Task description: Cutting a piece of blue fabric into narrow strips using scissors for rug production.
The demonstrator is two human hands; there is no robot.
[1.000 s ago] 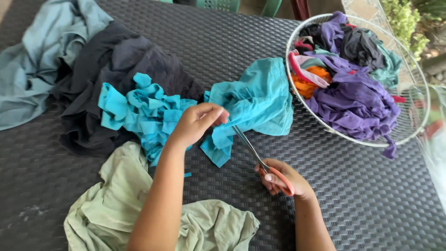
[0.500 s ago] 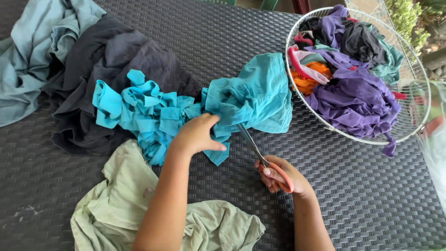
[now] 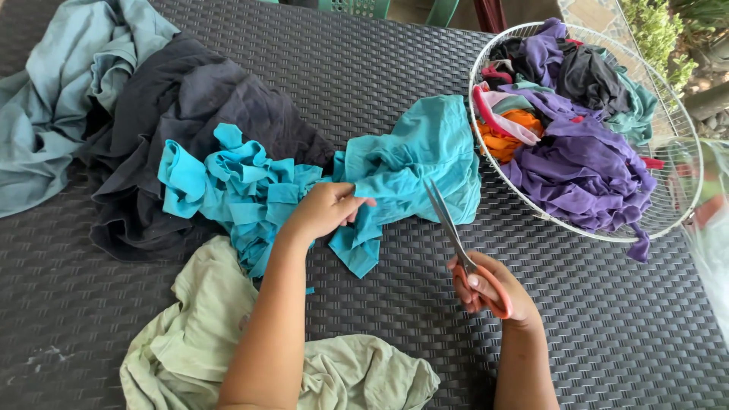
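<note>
One teal cloth [image 3: 410,163] lies on the dark woven counter [image 3: 364,68], pinched by the left hand [image 3: 323,209]. Just right of it, the right hand [image 3: 486,285] clamps orange-handled scissors [image 3: 456,235] (blades nearly together), pointing up toward the cloth's edge beside the wire basket [image 3: 668,220].

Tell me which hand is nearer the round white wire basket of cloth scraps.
Right. The right hand, holding orange-handled scissors, is just below-left of the round white wire basket. The left hand grips turquoise fabric farther left.
</note>
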